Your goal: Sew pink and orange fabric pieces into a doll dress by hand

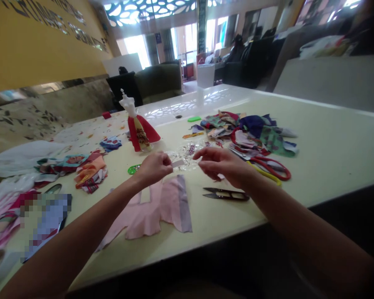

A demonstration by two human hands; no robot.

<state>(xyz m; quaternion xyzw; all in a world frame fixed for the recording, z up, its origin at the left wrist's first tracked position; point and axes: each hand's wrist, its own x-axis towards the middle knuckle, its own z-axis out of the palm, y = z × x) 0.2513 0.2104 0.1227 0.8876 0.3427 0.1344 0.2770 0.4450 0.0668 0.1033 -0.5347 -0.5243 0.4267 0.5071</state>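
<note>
My left hand (154, 167) is curled into a pinch on the end of a small grey strip of cloth (178, 163). My right hand (222, 164) hovers at the strip's other end with fingers pinched together; what they grip is too small to make out. Both hands are above a pink doll-size garment with a grey band (157, 207) lying flat on the pale table (330, 141). A clear bag of small beads (187, 151) lies just behind the hands.
Black thread snips (226, 194) lie near my right wrist, red and yellow scissors (272, 168) to the right. A small dress form in a red dress (139, 128) stands behind. Fabric scraps are piled at the back right (252, 131) and left (81, 168).
</note>
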